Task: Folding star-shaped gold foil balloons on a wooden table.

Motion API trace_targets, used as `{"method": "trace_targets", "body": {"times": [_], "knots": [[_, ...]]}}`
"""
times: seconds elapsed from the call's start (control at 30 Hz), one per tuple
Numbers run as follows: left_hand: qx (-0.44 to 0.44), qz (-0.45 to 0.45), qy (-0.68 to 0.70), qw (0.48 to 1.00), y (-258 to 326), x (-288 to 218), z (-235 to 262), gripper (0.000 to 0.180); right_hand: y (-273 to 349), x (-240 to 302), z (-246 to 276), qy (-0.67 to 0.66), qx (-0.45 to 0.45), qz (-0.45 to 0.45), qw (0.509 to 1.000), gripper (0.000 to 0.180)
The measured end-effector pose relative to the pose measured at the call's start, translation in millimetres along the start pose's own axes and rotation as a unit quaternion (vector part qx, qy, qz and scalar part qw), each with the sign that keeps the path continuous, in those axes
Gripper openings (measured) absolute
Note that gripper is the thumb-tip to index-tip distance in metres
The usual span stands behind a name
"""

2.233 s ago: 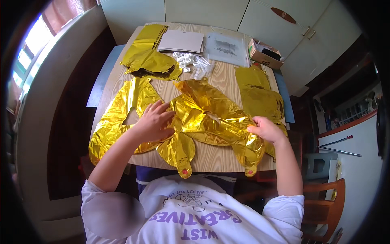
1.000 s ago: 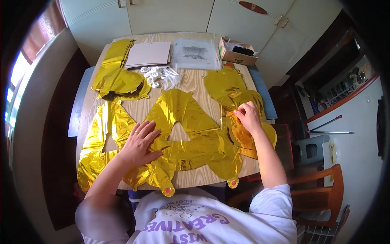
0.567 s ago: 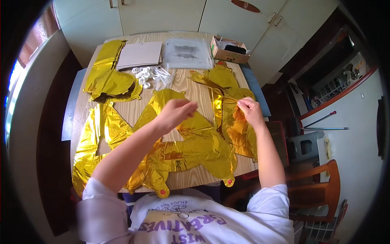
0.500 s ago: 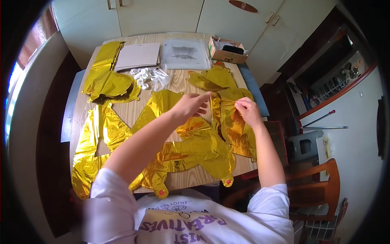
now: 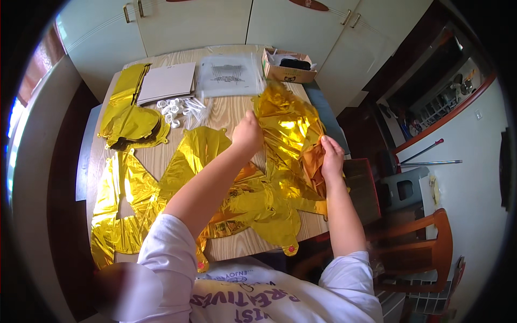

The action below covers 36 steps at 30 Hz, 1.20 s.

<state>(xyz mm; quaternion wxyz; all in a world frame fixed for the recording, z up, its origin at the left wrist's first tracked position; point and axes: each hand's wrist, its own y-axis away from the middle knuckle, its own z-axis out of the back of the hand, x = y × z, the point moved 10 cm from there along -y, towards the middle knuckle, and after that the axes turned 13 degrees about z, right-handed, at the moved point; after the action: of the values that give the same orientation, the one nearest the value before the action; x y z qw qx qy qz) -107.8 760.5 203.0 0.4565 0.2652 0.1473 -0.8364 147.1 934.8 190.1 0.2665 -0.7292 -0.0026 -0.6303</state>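
Looking down over the wooden table point(image 5: 226, 116), we see both hands on one crumpled gold foil balloon point(image 5: 288, 126) at the table's right side. Our left hand point(image 5: 247, 134) reaches across and closes on the balloon's left edge; our right hand point(image 5: 331, 156) pinches its right edge near the table rim. Flat gold foil balloons point(image 5: 194, 161) lie spread beneath the left forearm, and a further stack of gold foil point(image 5: 126, 116) sits at the far left. Beyond the hands lie white plastic pieces point(image 5: 177, 105), a grey card sheet point(image 5: 167, 81), a clear plastic bag point(image 5: 229, 75) and a small cardboard box point(image 5: 288, 64).
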Motion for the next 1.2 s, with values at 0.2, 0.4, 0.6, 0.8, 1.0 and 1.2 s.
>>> {"method": "trace_targets", "body": {"times": [0.2,0.4,0.6,0.8,1.0,1.2], "knots": [[-0.035,-0.295,-0.128,0.946,72,-93,8,0.038,1,-8,2,-0.054,-0.014,-0.03,0.998,0.03],[0.137,-0.207,-0.2,0.948,53,-55,-39,0.106,-1,-8,7,-0.133,-0.053,-0.062,0.988,0.029],[0.244,-0.184,-0.269,0.913,64,-53,-38,0.143,-39,34,62,-0.251,-0.069,-0.029,0.965,0.034],[0.22,-0.197,-0.296,0.909,60,-51,-37,0.148,-60,91,147,-0.19,-0.121,0.069,0.972,0.045],[0.247,-0.172,-0.333,0.894,59,-48,-42,0.144,-59,163,193,-0.274,-0.098,0.081,0.953,0.042],[0.183,-0.169,-0.169,0.954,33,-60,-21,0.108,-30,226,131,-0.152,-0.018,0.125,0.98,0.038]]}}
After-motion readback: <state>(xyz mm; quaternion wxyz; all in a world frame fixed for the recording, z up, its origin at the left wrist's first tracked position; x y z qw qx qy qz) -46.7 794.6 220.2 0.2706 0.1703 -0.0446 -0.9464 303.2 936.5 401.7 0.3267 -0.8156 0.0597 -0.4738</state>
